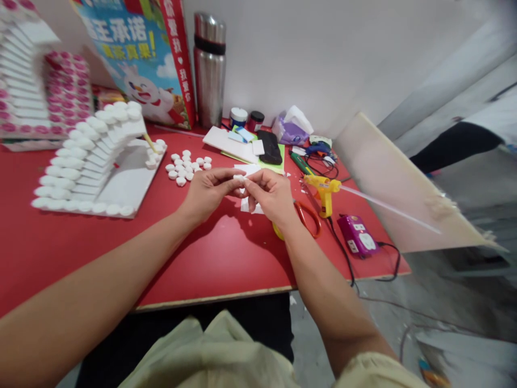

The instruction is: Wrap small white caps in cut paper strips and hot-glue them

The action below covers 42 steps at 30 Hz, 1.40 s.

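My left hand (210,194) and my right hand (269,194) meet over the red table, their fingertips pinching one small white piece (239,178) between them. Fingers cover most of it, so its exact kind does not show. Just left of my left hand lies a cluster of small round white pieces (186,168). Beneath the hands is some white paper (252,207). Farther left stands a white stair model (92,161) edged with rounded white pieces. Close to my right wrist are orange-handled scissors (309,218), partly hidden by the arm.
A yellow glue gun (323,188) with a long glue stick lies right, near a purple power strip (359,236) and its cables. Behind are a steel thermos (210,70), small jars (238,117), a tissue pack (293,126) and a printed bag (141,59). Another person's dark-clothed limb (456,143) shows at right.
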{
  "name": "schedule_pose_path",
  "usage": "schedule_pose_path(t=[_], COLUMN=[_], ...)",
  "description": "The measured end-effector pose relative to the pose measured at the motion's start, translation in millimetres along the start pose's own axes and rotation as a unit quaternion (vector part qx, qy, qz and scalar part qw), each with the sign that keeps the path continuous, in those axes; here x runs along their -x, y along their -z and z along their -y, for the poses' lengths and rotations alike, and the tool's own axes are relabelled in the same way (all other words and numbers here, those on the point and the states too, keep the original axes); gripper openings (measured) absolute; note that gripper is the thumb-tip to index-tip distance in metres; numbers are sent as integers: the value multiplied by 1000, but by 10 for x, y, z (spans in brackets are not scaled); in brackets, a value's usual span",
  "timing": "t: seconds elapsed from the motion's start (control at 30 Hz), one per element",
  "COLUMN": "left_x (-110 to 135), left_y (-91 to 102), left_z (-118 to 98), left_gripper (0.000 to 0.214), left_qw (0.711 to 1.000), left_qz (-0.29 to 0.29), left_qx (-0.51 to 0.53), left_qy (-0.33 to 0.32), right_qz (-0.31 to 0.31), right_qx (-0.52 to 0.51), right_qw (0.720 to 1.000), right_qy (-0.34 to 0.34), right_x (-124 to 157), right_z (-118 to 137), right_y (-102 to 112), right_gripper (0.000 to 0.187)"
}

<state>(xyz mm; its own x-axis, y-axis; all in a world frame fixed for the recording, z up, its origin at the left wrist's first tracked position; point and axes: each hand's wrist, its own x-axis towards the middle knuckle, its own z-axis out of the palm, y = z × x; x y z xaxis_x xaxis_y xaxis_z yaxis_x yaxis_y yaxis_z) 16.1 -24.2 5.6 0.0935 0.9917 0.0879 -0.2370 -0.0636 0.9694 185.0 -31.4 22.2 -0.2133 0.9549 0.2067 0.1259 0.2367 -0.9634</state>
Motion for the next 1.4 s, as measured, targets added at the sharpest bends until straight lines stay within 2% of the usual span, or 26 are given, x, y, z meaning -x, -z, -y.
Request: schedule_pose_path(t=[0.13,0.3,0.43,0.63,0.8,0.87,1.0,1.23,1.4], left_x=[6,25,24,22,30,20,-23,-59,-55], left_y=[1,56,85,78,78,92,129,142,158], left_z=[-1,-51,-48,-90,-140,-146,-150,-104,-69], left_gripper=[30,20,18,15,34,39,38,31,39], left_qw=[999,988,983,979,991,990,990,992,993], left_qz=[-13,14,26,33,74,91,111,87,84], left_qx=[-35,-109,-133,-177,-111,-96,-82,-93,-88], left_qy=[-26,-105,-121,-98,28,52,39,-1,-9], right_qz=[11,42,65,59,55,52,49,31,16], right_qx=[14,20,47,72,48,39,19,-40,-88], right_qw=[1000,999,997,996,997,998,998,997,993], right_qy=[7,-3,-4,-9,-15,-19,-29,-64,-76], right_x=[7,8,1,5,-3,-4,-4,-25,-49], right_z=[-6,8,13,20,-6,-13,0,-20,-46], right_y=[6,44,75,70,67,64,42,-8,14], right_gripper=[21,26,23,21,20,22,30,38,36])
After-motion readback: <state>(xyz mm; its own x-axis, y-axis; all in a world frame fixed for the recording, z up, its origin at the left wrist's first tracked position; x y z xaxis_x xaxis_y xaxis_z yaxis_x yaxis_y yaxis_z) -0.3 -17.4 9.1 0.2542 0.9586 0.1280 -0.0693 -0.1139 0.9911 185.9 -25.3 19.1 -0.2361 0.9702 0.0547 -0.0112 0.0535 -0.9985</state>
